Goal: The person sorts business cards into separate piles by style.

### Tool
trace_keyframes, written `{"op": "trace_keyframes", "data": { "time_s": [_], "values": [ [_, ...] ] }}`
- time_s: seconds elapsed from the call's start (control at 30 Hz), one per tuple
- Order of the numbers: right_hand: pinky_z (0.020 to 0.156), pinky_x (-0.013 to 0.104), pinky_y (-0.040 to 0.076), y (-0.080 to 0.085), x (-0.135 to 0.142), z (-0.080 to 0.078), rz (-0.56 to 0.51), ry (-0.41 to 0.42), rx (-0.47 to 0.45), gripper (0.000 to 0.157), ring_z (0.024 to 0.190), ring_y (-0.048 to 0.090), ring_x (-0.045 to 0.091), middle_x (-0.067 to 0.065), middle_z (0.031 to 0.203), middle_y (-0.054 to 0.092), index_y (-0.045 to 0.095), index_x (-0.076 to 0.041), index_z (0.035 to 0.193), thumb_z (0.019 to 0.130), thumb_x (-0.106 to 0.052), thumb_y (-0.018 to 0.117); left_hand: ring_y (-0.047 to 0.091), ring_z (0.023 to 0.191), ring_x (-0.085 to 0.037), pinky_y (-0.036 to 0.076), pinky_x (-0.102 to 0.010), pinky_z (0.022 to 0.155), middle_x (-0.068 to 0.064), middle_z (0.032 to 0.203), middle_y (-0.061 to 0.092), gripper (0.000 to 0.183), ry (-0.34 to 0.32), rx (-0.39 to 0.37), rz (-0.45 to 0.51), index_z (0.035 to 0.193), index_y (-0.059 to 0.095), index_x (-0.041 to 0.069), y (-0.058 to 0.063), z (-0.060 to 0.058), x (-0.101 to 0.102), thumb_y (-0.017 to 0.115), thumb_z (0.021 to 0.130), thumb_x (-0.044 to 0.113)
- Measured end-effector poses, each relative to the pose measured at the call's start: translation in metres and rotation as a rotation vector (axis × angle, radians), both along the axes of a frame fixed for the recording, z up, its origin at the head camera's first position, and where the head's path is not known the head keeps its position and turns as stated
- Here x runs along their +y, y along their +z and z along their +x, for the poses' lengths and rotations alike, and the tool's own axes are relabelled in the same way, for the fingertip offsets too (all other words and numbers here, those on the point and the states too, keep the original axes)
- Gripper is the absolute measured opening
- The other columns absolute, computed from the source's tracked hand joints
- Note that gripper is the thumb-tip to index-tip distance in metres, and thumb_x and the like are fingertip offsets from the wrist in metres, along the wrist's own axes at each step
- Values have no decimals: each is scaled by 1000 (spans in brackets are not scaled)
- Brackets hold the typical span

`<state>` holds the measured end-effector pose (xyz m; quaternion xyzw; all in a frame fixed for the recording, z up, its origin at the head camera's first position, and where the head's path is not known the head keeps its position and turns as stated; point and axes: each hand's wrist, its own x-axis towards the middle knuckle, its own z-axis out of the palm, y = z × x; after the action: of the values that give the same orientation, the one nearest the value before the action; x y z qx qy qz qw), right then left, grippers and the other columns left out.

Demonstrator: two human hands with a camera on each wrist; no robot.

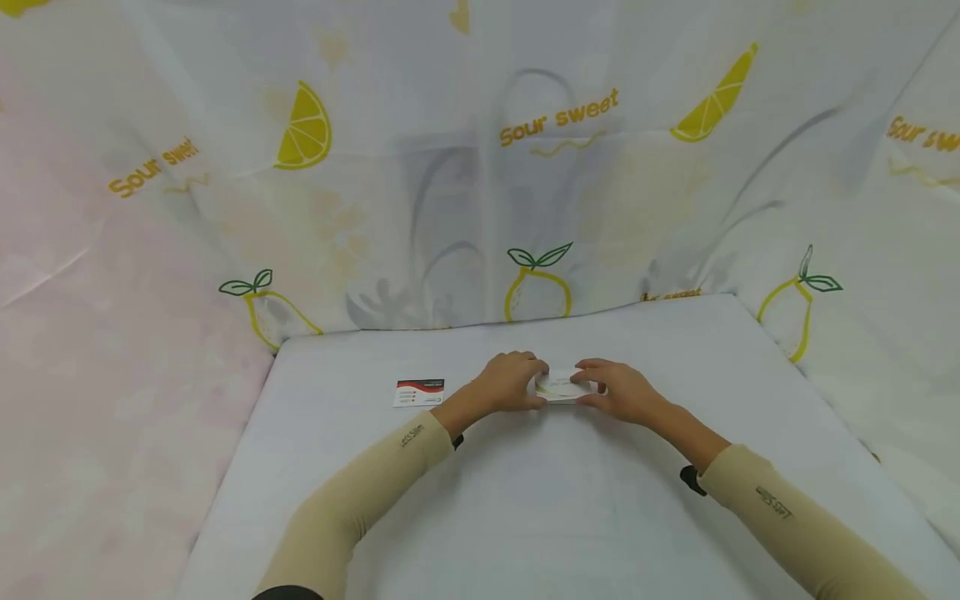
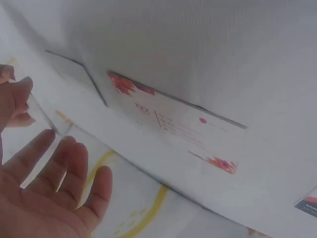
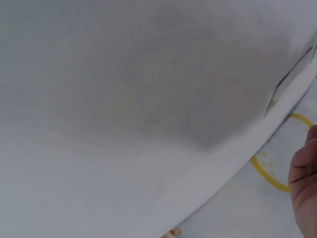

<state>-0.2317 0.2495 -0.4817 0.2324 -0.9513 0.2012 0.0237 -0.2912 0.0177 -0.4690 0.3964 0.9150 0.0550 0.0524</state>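
Note:
A white business card (image 1: 558,387) with grey print and a pale yellow-green curve lies between my two hands. At its left end my left hand (image 1: 512,382) grips it, the thumb near the front corner and the fingers near the back. My right hand (image 1: 621,392) pinches the opposite end, one fingertip on the card's face. Just left of this spot, in the left wrist view, a floral business card (image 2: 173,126) lies on the table; my left hand hides most of it from the head camera. The left fingers (image 2: 69,168) look fairly straight there.
Left of my left forearm lies a red, black and white business card (image 1: 418,393). The white-covered table (image 1: 517,517) ends at the back against a hanging cloth (image 1: 450,208) printed with lemons. Similar cloth hangs along both sides.

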Motion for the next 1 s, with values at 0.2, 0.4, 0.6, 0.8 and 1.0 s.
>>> {"op": "trace_keyframes", "data": {
  "time_s": [0.2,0.4,0.6,0.8,1.0],
  "values": [
    [64,25,48,-9,7,-14,17,-37,-20,34,71,58,8,16,129,65,74,-12,113,83,-26,79,60,118,-21,48,-43,96,-1,130,63,57,34,-66,-92,136,58,21,-5,-19,18,74,86,42],
    [71,31,51,-18,10,-20,19,-54,-91,36,78,64,14,17,129,65,74,-10,113,83,-30,79,60,116,-20,47,-43,96,0,128,64,55,28,-57,-167,134,61,22,-16,-27,29,74,85,43],
    [91,48,51,-22,7,-25,15,-26,-126,36,111,66,34,17,127,66,75,-10,111,82,-31,79,58,118,-20,44,-43,99,1,130,64,57,29,-77,-222,133,61,22,-19,-28,26,75,84,47],
    [92,49,51,-26,5,-23,33,2,-96,33,114,64,37,17,126,66,76,-9,109,83,-27,79,56,118,-19,42,-43,102,1,129,61,58,29,-111,-250,135,60,19,-18,-26,26,74,85,47],
    [85,45,54,-30,4,-22,41,12,-62,29,102,68,32,17,125,66,76,-7,107,83,-23,78,57,112,-19,44,-44,98,-1,124,61,55,15,-111,-248,132,63,17,-19,-26,27,74,86,46]
  ]
}}
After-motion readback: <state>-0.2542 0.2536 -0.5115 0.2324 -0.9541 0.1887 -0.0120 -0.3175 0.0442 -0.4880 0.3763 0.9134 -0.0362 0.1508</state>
